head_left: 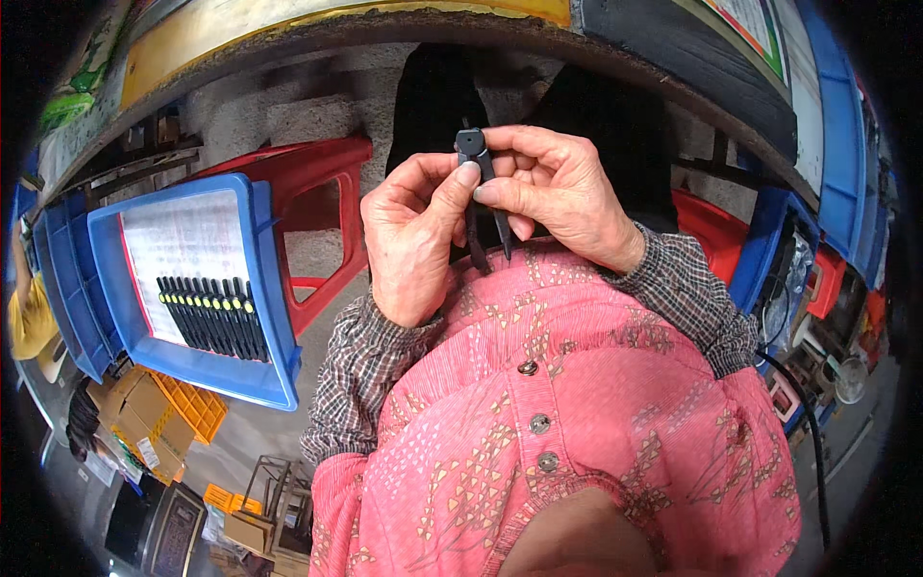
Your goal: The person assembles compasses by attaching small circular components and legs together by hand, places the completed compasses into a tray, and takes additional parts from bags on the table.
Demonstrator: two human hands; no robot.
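Both of my hands meet in front of my chest on one small black tool with two thin legs [478, 188], like a pair of tweezers or a clip. My left hand [413, 236] pinches its upper part with thumb and fingertip. My right hand [562, 188] grips its head from the right side with thumb and forefinger. The two legs hang down toward my pink patterned shirt [577, 404]. On my left, a blue tray [264, 288] holds a row of several similar black pieces with yellow tips [212, 313] lying on a white sheet.
A red plastic stool [322, 192] stands behind the blue tray. More blue crates [62, 288] stack at far left and blue bins [846, 144] at right. A curved bench edge [481, 24] runs across the top. Cardboard boxes and an orange crate [187, 404] lie lower left.
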